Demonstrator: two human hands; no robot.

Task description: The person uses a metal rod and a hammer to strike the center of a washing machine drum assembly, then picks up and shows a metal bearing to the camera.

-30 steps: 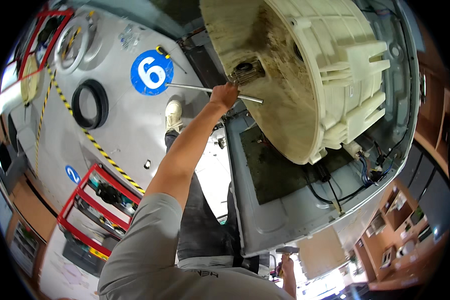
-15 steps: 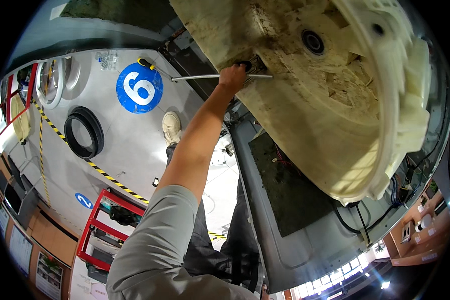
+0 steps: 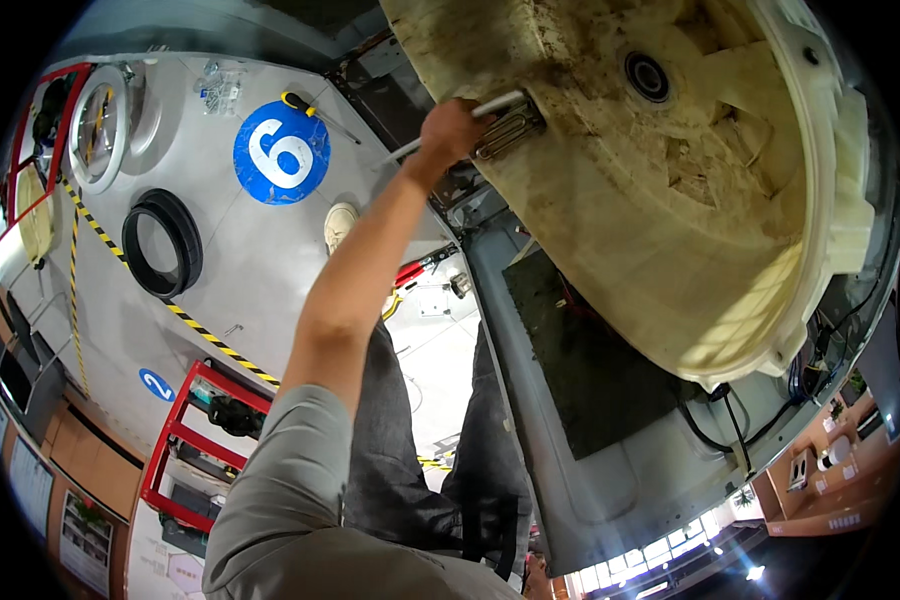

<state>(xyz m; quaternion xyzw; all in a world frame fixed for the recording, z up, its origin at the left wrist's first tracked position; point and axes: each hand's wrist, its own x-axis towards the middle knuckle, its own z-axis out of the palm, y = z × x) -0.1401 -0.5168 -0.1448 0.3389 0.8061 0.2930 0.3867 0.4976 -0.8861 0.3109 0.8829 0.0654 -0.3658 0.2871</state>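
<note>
My left hand is closed on a slim metal rod, slanting over the metal heating element in the stained cream plastic tub. A dark bearing sits in the tub's back. The tub lies inside a grey appliance cabinet, with a dark pad and black cables beside it. At the bottom edge only a sliver of my right hand shows, its fingers and anything in them hidden.
On the tiled floor lie a black rubber ring, a round white door, a yellow-handled screwdriver, small parts in bags and red-handled tools. A red rack stands lower left.
The rod has swung from level to a diagonal rising rightward, and my left hand is higher. The hammer seen in my right hand a second ago is out of sight. The view has shifted.
</note>
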